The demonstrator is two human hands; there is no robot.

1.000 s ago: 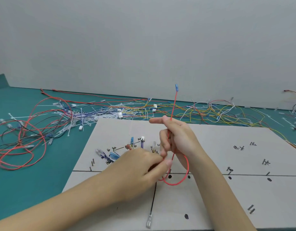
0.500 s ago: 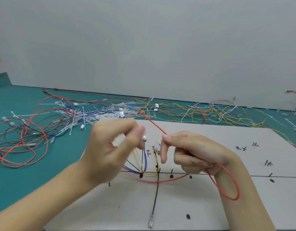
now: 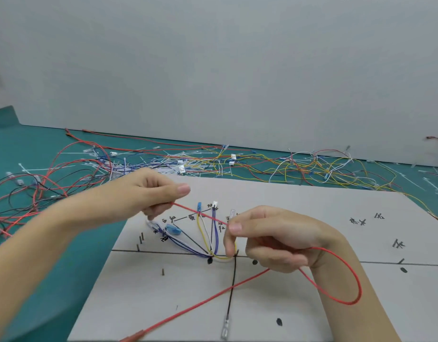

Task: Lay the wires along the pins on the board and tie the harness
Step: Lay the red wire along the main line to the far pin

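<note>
A grey board (image 3: 299,213) with pins and drawn lines lies in front of me. Several wires, yellow, white, blue and black (image 3: 208,233), fan out from a pin near the board's middle. I hold a red wire (image 3: 203,214) stretched above them. My left hand (image 3: 153,191) pinches one end of that stretch. My right hand (image 3: 267,235) pinches it between thumb and forefinger. From my right hand the red wire loops (image 3: 346,292) round my wrist, and its tail runs down-left across the board to the front edge. A black wire (image 3: 231,292) runs toward me, ending in a clear terminal.
A tangle of loose red, yellow, white and black wires and white cable ties (image 3: 163,164) covers the green table (image 3: 28,139) behind and left of the board. A grey wall stands close behind. Short pins (image 3: 141,238) stick up from the board's left part.
My left hand has pulled the red wire to the left and lower, so it is taut between my hands. Its tail now trails to the board's front edge. My right hand has barely moved.
</note>
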